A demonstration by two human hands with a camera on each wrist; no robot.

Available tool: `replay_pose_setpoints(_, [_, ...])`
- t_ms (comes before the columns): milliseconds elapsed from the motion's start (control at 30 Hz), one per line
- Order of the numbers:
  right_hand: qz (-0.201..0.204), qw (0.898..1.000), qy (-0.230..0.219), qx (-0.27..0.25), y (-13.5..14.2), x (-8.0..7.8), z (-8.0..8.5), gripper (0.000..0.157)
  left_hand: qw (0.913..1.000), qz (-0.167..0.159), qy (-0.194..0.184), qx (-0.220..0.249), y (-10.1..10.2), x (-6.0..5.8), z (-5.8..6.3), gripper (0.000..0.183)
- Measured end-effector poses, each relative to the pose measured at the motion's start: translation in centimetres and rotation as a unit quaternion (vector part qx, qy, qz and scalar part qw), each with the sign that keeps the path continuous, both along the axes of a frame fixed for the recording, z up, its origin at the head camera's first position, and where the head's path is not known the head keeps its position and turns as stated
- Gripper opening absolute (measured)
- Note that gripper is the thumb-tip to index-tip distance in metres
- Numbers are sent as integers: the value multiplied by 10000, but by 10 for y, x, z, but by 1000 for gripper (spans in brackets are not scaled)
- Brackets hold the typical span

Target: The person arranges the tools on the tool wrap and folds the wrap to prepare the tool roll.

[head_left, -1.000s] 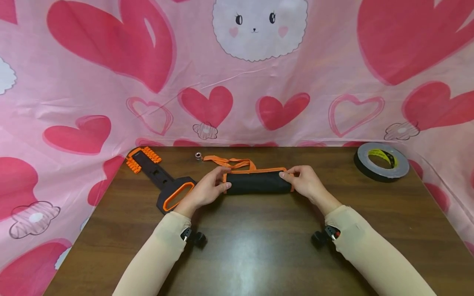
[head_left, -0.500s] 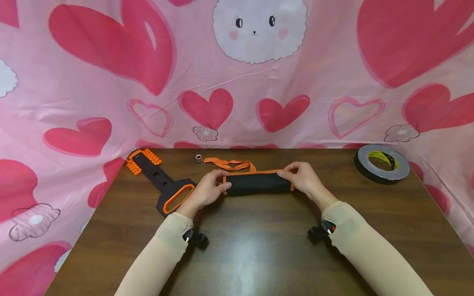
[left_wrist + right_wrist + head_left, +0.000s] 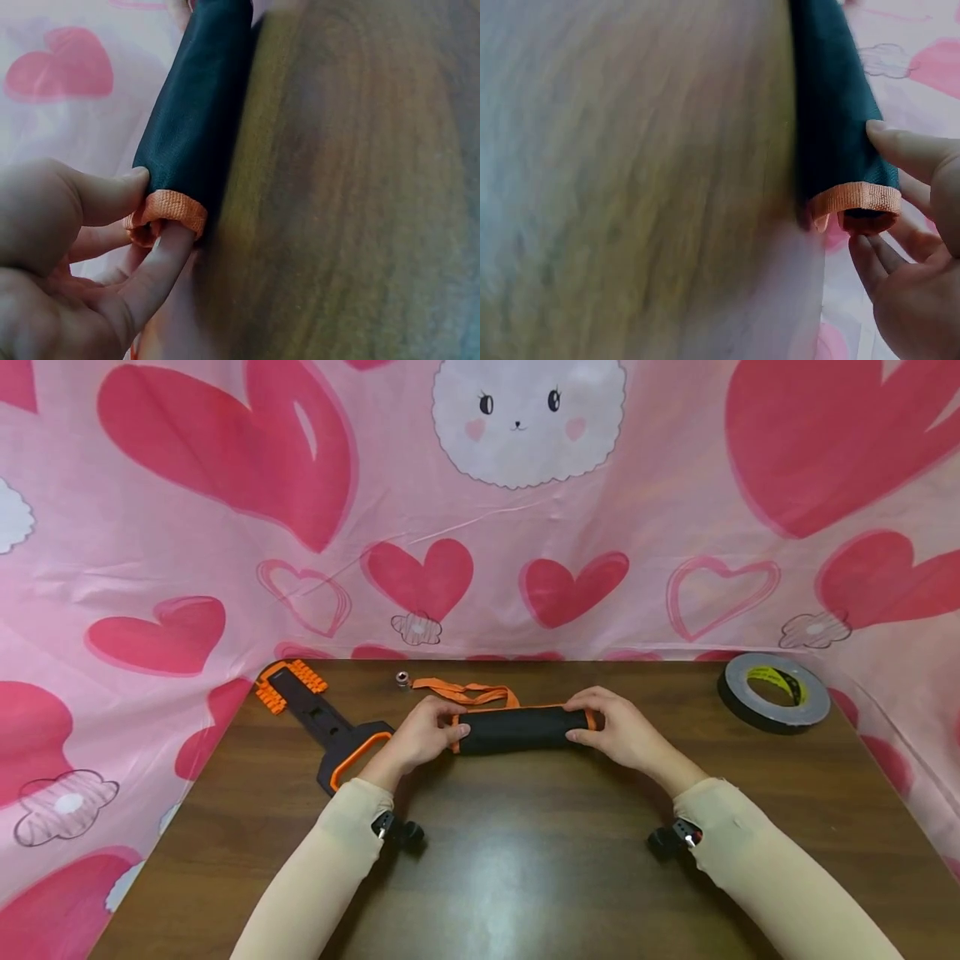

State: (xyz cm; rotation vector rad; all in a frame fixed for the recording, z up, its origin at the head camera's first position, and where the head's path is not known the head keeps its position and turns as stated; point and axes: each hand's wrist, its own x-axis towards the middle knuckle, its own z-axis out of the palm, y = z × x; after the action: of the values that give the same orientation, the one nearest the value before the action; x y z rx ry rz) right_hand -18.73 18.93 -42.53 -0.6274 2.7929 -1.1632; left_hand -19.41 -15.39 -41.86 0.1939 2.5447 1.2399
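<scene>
A rolled-up black fabric tool roll (image 3: 517, 730) with orange edging lies across the table in the head view. At its left end my left hand (image 3: 422, 739) grips it, thumb (image 3: 120, 196) on the black cloth and one finger at the orange-trimmed opening in the left wrist view. My right hand (image 3: 618, 731) holds the other end, with the thumb (image 3: 907, 150) on the cloth and other fingers behind and under the orange-edged end (image 3: 859, 199). Behind the roll trails an orange tie strap (image 3: 472, 693). What lies inside the roll is hidden.
A black and orange tool with a loop handle (image 3: 322, 727) lies left, partly behind my left hand. Near the strap's tip sits a small metal socket (image 3: 402, 678). A roll of grey tape (image 3: 774, 692) rests at the back right, before a pink heart-printed cloth (image 3: 660, 510).
My right hand has shifted from the roll's top edge to around its right end, its thumb now lower on the front. Less orange edging shows along the top. My left hand stays nearly in place.
</scene>
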Motion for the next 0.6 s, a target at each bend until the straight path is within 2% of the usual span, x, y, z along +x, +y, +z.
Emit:
replay_pose_setpoints(100, [90,9998,143,109,1,-1,-1,40,9991,-28,264,-321,3,-1,3,38])
replay_pose_setpoints(233, [121,9997,105,164,2,-5,0,39,9925,-284,969,-690,9,-3,4,37])
replay_pose_setpoints(267, [130,9998,73,160,2,-6,-1,39,9895,-422,1163,-753,11,-4,3,38])
replay_pose_setpoints(367, [182,9997,16,131,3,-10,-3,37,9758,-1006,1683,-965,12,-11,-13,46])
replay_pose_setpoints(433, [222,9997,-5,123,4,-13,-4,36,9688,-1298,1824,-1063,12,-15,-23,52])
replay_pose_setpoints(500, [255,9996,-88,116,5,-16,-4,37,9668,-1424,1813,-1104,13,-15,-24,54])
replay_pose_setpoints(567, [282,9993,-222,106,6,-19,-4,38,9703,-1384,1674,-1061,15,-12,-18,53])
replay_pose_setpoints(600, [269,9991,-326,84,6,-20,-4,38,9731,-1337,1562,-1037,18,-10,-11,53])
